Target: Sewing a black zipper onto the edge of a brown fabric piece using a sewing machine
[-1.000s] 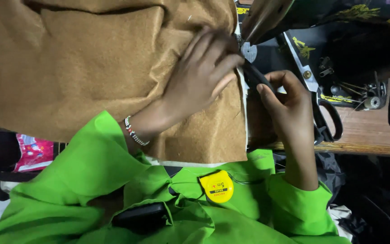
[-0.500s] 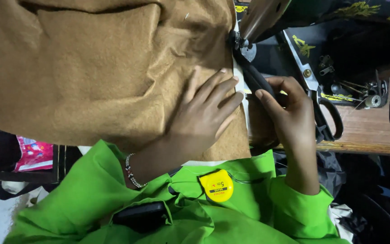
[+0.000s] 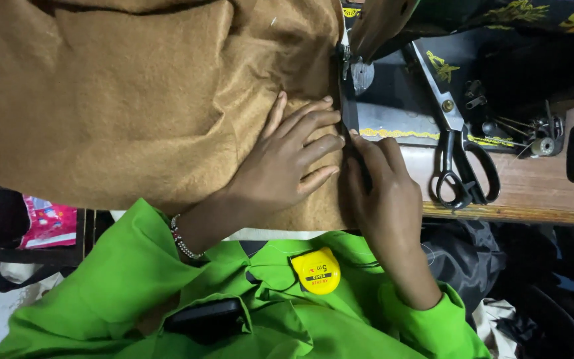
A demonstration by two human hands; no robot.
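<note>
We see the left hand lying flat, fingers spread, on the brown cloth in the middle of the frame, pressing it down without gripping it. The right hand sits just beside it at the cloth's right edge, its fingertips pinching a dark strip that runs along that edge up to the presser foot of the sewing machine at the top centre. The cloth covers most of the upper left, bunched in soft folds, and hangs over the near edge of the table.

In our judgement, the main risk is fingers: both hands sit close below the foot, and any feed would draw the right fingertips toward the needle. The strip could also slip off the cloth's edge if the pinch loosens, and the heavy folds at upper left could drag the seam crooked.

Scissors lie on the machine bed right of centre, near the right hand but apart from it, with small metal parts further right. A yellow tape measure rests on the green sleeves at the bottom centre, and a dark device lies lower left of it. We cannot see the needle itself.
</note>
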